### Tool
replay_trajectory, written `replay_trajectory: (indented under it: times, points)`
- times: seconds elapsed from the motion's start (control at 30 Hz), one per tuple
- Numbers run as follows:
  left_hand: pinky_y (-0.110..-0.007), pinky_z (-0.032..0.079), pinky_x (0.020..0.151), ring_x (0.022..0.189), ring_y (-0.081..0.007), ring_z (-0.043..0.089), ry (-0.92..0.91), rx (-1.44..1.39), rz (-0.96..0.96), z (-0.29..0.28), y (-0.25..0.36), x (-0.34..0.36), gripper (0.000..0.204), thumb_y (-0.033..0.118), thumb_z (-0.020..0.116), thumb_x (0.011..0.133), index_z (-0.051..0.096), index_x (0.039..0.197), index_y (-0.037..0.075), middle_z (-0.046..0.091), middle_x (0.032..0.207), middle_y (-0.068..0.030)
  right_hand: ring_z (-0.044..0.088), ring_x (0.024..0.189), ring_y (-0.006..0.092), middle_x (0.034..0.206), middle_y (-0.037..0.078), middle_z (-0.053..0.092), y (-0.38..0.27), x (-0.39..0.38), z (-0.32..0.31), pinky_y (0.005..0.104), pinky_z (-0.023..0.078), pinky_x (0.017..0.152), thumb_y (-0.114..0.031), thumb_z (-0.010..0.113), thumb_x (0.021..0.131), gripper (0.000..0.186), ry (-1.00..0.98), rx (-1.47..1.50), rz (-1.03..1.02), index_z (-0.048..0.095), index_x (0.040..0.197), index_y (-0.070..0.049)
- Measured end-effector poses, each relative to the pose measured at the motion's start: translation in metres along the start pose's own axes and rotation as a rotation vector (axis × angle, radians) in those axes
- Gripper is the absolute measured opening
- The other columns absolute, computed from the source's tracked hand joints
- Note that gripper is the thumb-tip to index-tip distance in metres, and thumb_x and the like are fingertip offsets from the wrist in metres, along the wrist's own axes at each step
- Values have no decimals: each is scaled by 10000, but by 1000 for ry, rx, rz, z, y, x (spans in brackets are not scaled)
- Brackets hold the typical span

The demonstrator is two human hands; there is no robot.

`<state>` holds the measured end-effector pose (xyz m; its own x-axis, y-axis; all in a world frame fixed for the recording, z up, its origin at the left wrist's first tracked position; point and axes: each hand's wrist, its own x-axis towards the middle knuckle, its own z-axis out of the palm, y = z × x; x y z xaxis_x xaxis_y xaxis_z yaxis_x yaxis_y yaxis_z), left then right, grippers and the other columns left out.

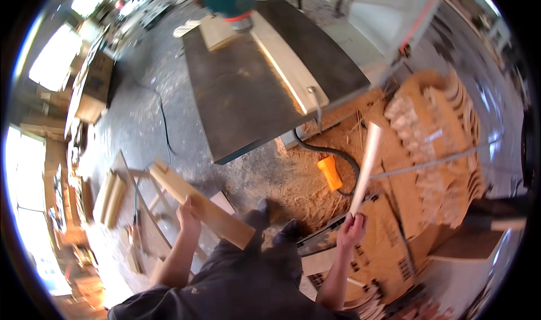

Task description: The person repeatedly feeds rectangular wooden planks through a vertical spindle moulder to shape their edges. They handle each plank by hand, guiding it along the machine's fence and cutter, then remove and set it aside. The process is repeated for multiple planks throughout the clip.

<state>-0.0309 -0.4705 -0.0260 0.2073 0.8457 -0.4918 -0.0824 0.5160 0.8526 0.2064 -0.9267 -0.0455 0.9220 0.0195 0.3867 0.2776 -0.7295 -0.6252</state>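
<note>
My left hand (190,212) is closed around a flat, pale wooden board (217,221), which slants in front of my left leg. My right hand (351,230) grips the lower end of a slim wooden strip (367,159) that points up and away from me. Ahead of both hands stands a machine table (242,100) with a dark top. A teal machine head with a red ring (236,10) hangs over its far part. Along the tabletop lies a long wooden fence board (287,63), with a metal clamp (315,103) at its near end.
Sawdust-covered, curved wooden pieces (439,145) are piled at the right. A yellow-orange block (329,172) lies in sawdust beside a black hose (338,151). At the left, a stand (127,179) bears several wooden pieces (112,199). A cable (163,117) trails across the floor.
</note>
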Motion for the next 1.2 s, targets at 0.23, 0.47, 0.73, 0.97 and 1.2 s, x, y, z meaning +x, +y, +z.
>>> replay_trajectory:
  times: [0.23, 0.47, 0.73, 0.97, 1.2]
  points:
    - [-366, 568, 955, 1141, -198, 689, -226, -5, 138, 94, 37, -57, 472, 59, 719, 976, 548, 1416, 58, 696, 1253, -83, 689, 629, 194, 766, 71, 706, -104, 144, 53, 318, 539, 476, -166, 704, 1022, 346, -117, 8, -697, 686, 1360, -96]
    - [-336, 569, 977, 1166, -177, 686, -352, -69, 79, 162, 48, -13, 544, 5, 724, 972, 513, 1471, 57, 695, 1291, -90, 707, 699, 297, 801, 109, 686, -189, 188, 154, 413, 581, 591, -80, 727, 928, 477, -372, -147, -738, 681, 1402, -97]
    - [-353, 558, 1024, 1198, -197, 673, -419, -102, -12, 203, 63, 35, 603, -35, 693, 975, 448, 1523, 30, 678, 1309, -105, 689, 660, 374, 775, 201, 710, -257, 260, 155, 454, 545, 620, -92, 689, 912, 312, -502, -104, -429, 805, 1201, -109]
    - [-353, 577, 988, 1154, -213, 687, -482, 63, 109, 248, 31, 47, 822, -53, 663, 953, 257, 1654, 91, 668, 1300, -151, 695, 701, 307, 853, 101, 705, -198, 162, 26, 421, 551, 580, -106, 721, 947, 359, -396, -248, -575, 755, 1304, -121]
    - [-445, 546, 1059, 1278, -412, 662, -459, 516, 381, 331, 9, 31, 949, 70, 697, 939, 144, 1710, 97, 597, 1458, -309, 667, 676, 274, 866, 75, 618, -173, 203, 156, 374, 553, 553, -52, 721, 918, 411, -213, -303, -664, 732, 1325, -105]
